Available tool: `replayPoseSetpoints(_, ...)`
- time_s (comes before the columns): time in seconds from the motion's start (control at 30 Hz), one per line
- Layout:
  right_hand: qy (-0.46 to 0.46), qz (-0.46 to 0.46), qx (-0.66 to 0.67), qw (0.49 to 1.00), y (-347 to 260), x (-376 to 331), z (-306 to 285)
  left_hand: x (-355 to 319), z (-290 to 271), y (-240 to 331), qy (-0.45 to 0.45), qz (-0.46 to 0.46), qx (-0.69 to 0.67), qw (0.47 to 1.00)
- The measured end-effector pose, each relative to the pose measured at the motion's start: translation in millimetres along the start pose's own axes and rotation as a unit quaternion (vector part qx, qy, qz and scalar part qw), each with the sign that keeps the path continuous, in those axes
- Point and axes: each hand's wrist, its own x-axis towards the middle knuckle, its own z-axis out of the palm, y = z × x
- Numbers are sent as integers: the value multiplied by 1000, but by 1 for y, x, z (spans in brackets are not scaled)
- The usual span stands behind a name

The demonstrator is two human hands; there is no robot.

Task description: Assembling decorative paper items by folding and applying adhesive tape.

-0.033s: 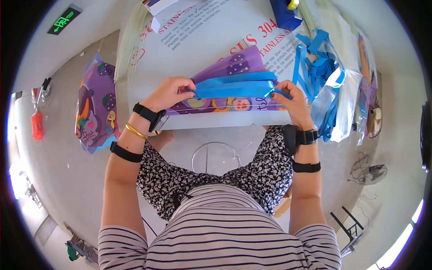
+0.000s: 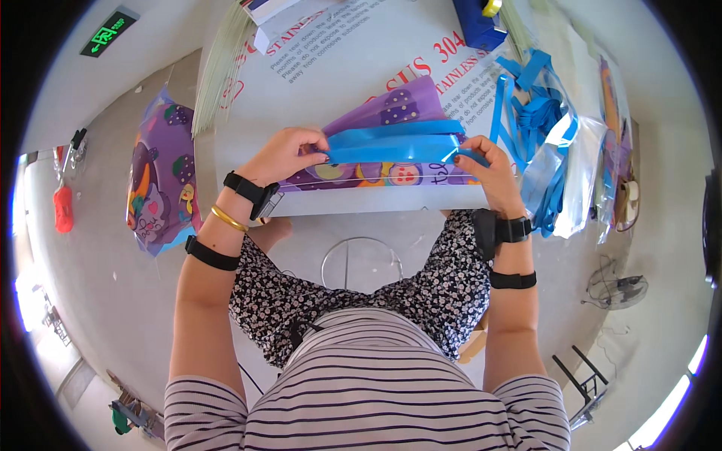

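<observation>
Between my hands stretches a flat blue plastic strip (image 2: 395, 149), doubled into layers. My left hand (image 2: 289, 154) pinches its left end between thumb and fingers. At the other end, my right hand (image 2: 487, 163) is closed on the strip with thumb and forefinger. Under and behind the strip lies a purple printed plastic sheet (image 2: 414, 101) with cartoon figures, along the table's near edge. A heap of tangled blue strips (image 2: 538, 113) sits on the table to the right of my right hand, partly over clear plastic.
The white table (image 2: 338, 75) carries red and grey print. A dark blue tape dispenser (image 2: 480, 26) stands at the far side. A purple printed bag (image 2: 162, 173) hangs off the left side. Clear plastic sheets (image 2: 583, 165) drape at the right; a fan (image 2: 617, 286) stands on the floor.
</observation>
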Motion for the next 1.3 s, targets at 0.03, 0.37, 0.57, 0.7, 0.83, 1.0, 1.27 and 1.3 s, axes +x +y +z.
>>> replayPoseSetpoints(0.03, 6, -2, 1, 1000, -1, 0, 3, 0, 0, -1, 1, -3, 2, 1000)
replayPoseSetpoints(0.37, 3, -5, -3, 1000, 11, 0, -5, 4, -7, 12, -9, -37, -1, 999)
replayPoseSetpoints(0.57, -1, -14, 6, 1000, -1, -8, 4, 3, 0, -4, 10, 32, -15, 999)
replayPoseSetpoints(0.7, 5, -8, -18, 1000, -6, -17, 2, 5, -3, 2, -9, -27, -15, 999)
replayPoseSetpoints(0.83, 11, -15, 3, 1000, -8, -25, 3, 2, -7, 6, 20, 10, -6, 1000)
replayPoseSetpoints(1.0, 36, -17, 13, 999, -5, -26, 6, 2, -11, 6, -5, 12, 67, 998)
replayPoseSetpoints(1.27, 87, 14, -40, 995, 7, 6, 6, 3, -5, -7, -3, -10, 21, 1000)
replayPoseSetpoints(1.3, 100, -5, -43, 994, 13, 13, 4, 4, -3, -9, -5, -20, -7, 1000)
